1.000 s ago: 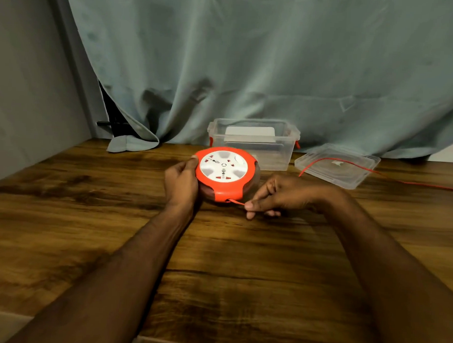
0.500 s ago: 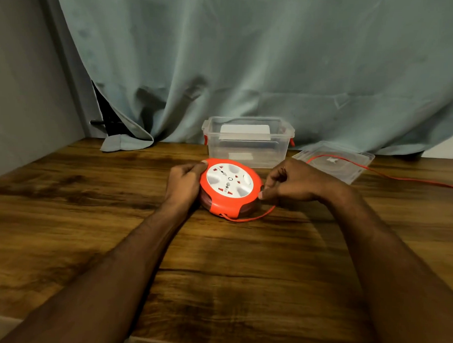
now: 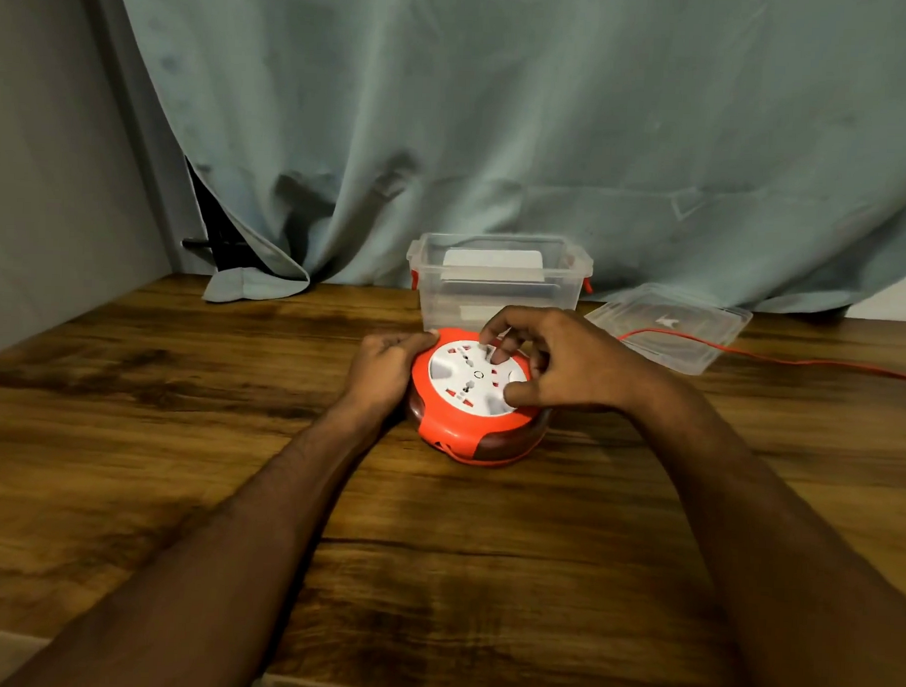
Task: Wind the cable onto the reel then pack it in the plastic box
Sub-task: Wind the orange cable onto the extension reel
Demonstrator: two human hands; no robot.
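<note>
- Where the two bare forearms reach in from the near edge, the wooden table runs dark-grained and bare under them.
- Reel: round, orange rim, white socket face up, lying flat on the table at centre. Dark translucent side wall shows on its near right.
- Left hand: cupped against the reel's left rim, fingers closed on the orange edge, thumb tip at the top of the rim.
- Right hand: spread over the reel's right half, fingertips pressed down on the white face, thumb at the right rim. Not fisted; fingers curled and bearing on the reel.
- Cable: thin, red, trailing from behind the right hand across the table and off to the right edge. Where it enters the reel is hidden by the hand.
- Plastic box: clear, open, red clips at its ends, just behind the reel.
- Lid: clear, flat on the table right of the box; the cable crosses its near part.
- Curtain: grey-green, hanging behind everything, hem resting on the table.
</note>
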